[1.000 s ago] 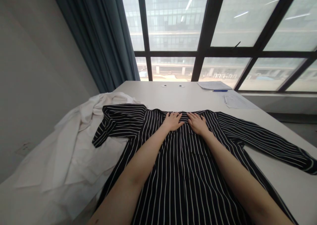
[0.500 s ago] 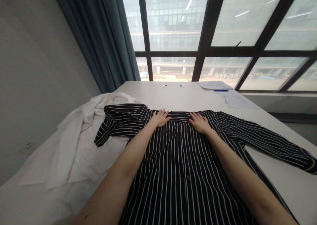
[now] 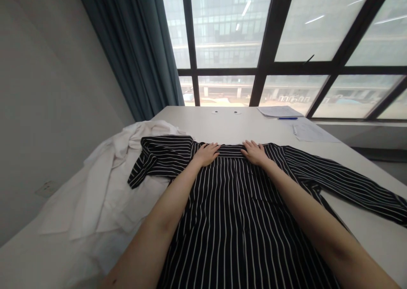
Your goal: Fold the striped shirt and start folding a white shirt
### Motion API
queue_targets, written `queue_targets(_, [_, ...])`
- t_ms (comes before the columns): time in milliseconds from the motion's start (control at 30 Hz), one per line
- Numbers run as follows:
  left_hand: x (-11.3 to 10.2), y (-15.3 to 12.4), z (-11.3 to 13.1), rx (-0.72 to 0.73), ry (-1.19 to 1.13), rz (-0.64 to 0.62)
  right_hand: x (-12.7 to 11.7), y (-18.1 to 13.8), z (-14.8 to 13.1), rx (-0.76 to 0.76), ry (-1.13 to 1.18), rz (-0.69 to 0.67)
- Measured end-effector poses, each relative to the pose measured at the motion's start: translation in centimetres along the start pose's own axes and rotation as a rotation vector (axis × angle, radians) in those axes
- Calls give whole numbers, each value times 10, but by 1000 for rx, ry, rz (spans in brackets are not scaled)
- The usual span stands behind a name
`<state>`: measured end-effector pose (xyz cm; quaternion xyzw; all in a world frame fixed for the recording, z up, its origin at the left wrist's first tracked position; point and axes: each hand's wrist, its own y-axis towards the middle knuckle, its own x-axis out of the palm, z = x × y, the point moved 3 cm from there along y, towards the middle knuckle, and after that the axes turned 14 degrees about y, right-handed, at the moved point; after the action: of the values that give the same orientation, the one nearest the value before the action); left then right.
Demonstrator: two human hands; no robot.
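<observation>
The striped shirt [image 3: 229, 212] lies at six o'clock on our tabletop [image 3: 375, 248]. We rest our left hand [image 3: 206, 154] at its eleven o'clock, right hand [image 3: 255, 154] at one, fingers [image 3: 212, 149] extended flat, gripping nothing.

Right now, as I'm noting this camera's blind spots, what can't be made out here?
All in the head view:
- Shirt hem: cut off by the bottom edge.
- Right sleeve tip: cut off by the right edge.
- Palms of left hand and right hand: face down, hidden by the hands themselves.
- White cloth under left sleeve: covered by it.
- Paper: any writing too small.
</observation>
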<state>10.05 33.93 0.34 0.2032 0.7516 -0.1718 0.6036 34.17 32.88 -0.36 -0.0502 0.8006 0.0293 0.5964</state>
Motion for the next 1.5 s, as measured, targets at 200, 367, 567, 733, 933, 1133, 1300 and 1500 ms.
queue_targets(200, [4, 5, -5, -12, -26, -77, 14, -1, 12, -13, 8, -20])
queue_targets(367, [8, 7, -7, -39, -42, -118, 2, -3, 54, 91, 18, -6])
queue_targets(567, [8, 6, -7, -69, -27, -104, -13, -8, 99, 210, 10, 57])
queue_targets(733, [0, 1, -4, -119, 29, 10, -22, -23, 93, 232, -31, 164])
queue_targets(933, [-25, -10, 22, -43, 96, 124, -13, -67, 56, 35, -11, 180])
queue_targets(1133, [-32, -45, 68, 127, -47, 26, -1, -135, 87, 35, 3, 122])
queue_targets(1300, [-24, -66, 77, 203, -66, -55, -6, -171, 123, 41, -50, 152])
queue_targets(1500, [-38, -83, 66, 80, 70, -49, -37, -201, 157, 178, -32, 381])
